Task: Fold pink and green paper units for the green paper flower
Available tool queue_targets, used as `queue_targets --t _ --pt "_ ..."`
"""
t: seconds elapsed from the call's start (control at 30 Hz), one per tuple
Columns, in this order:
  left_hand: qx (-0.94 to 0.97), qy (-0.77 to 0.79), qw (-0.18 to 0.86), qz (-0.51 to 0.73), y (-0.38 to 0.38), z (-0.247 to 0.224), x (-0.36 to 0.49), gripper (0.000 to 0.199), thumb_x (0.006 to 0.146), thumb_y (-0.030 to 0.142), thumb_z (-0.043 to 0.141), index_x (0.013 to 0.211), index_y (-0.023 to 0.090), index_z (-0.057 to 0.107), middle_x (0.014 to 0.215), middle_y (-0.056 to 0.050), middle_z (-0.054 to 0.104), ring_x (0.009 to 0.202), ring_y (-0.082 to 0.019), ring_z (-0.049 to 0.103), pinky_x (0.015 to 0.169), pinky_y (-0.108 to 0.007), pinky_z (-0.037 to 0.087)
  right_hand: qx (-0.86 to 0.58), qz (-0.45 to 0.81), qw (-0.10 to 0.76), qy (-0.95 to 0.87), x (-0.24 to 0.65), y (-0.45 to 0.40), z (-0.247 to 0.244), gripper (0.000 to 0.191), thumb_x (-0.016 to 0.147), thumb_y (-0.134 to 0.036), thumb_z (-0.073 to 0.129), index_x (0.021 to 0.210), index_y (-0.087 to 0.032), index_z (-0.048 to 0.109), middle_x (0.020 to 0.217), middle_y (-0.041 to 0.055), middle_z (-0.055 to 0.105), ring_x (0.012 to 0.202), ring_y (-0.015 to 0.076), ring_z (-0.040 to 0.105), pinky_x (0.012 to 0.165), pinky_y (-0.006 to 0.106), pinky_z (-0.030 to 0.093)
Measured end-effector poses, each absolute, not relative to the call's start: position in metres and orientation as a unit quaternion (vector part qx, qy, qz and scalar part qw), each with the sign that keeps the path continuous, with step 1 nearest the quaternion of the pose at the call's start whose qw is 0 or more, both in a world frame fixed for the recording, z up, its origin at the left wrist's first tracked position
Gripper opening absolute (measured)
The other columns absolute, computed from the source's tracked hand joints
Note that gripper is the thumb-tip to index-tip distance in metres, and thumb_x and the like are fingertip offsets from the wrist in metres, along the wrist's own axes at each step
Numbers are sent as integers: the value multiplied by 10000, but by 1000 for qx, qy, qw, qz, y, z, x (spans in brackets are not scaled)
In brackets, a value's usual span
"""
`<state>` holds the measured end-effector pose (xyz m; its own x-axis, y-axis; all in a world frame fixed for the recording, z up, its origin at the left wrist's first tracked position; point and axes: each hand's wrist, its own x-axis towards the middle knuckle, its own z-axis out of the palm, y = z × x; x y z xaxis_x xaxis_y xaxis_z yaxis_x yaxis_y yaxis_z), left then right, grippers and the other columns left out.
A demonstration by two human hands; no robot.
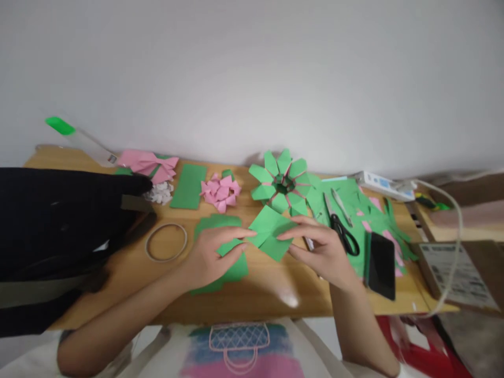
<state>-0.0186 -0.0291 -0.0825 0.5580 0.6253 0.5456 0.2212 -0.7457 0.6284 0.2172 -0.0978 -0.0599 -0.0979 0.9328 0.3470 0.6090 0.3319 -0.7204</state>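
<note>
"How is it held?"

"Each hand pinches one side. The left hand [212,253] grips the left corner of the green paper [271,233] between thumb and fingers; the right hand [325,252] does likewise at the right."

"Does the whole piece show?"

"No. The right fingers cover its right corner, and its underside is out of sight. The folds in the middle are soft and blurred, so I can't count the layers."

"And what does show?"

"A plain, even green, roughly square, set with one corner pointing far and another near. Faint creases and flaps run towards the middle. It is held above the wooden table [271,304], just nearer than a green flower-like ring [297,168] of paper petals."

"What else is hidden?"

"The left hand partly covers some green sheets [236,270]. By the right fingers a slim pale thing [310,244] peeps out, too covered to name."

"And farther out?"

"Scissors [335,223] and a dark phone [380,265] to the right; folded pink pieces [220,193] on the far side, left of the ring; a thin hoop [146,243] left of the sheets. At the left edge, a black object [59,226] is cut off; I can't make out what it is."
</note>
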Motion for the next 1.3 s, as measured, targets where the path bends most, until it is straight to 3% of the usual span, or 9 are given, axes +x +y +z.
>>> queue_targets --t 0.07,0.2,0.3,0.43,0.6,0.77,1.0,1.3 --pt "853 253 241 388 -39 -112 -21 137 944 181 574 933 179 710 847 -36 788 758 -137 750 718 -221 604 -565 177 376 -712 213 -110 -88 151 866 -183 601 875 -250 736 945 38 726 973 189 690 801 319 559" --pt "875 249 202 363 -48 -153 -18 196 970 195 538 901 190 721 839 -35 776 784 -148 735 759 -273 599 -609 100 338 -711 197 -128 -131 176 867 -158 595 912 -231 748 1250 115 607 1147 253 590 896 411 501" --pt "904 230 162 323 -48 -162 -16 223 966 160 526 885 189 732 845 -45 753 824 -162 701 757 -294 574 -631 16 295 -717 188 -138 -149 214 877 -114 576 930 -231 747 1140 129 641 1054 270 572 827 414 456" --pt "938 204 117 254 -48 -161 -16 231 961 166 526 869 166 738 897 -97 705 890 -215 644 731 -341 540 -622 3 262 -738 188 -145 -160 216 910 -124 556 943 -235 738 958 92 692 898 229 577 734 357 428" --pt "970 125 98 182 -42 -157 -20 245 992 159 472 1023 157 716 1137 -89 719 1149 -231 596 988 -393 473 -605 48 255 -753 197 -144 -162 193 931 -166 553 988 -211 732 965 94 713 927 225 605 782 360 458" --pt "984 62 102 135 -32 -153 -29 274 997 200 472 1190 140 658 1214 -100 712 1213 -236 592 987 -380 470 -609 110 281 -734 201 -138 -158 171 931 -245 568 904 -206 732 944 84 703 872 217 624 794 374 507" --pt "987 59 103 104 -30 -152 -32 356 982 295 522 1291 131 588 1252 -122 693 1249 -275 574 996 -412 464 -669 156 325 -650 196 -133 -157 143 895 -251 602 803 -202 699 953 88 630 925 225 636 792 387 530" --pt "984 87 98 121 -34 -149 -22 286 992 268 506 1181 101 641 1171 -96 734 1169 -255 625 966 -379 468 -703 188 332 -600 192 -129 -154 144 842 -239 640 707 -192 658 920 90 612 914 231 630 786 382 522"
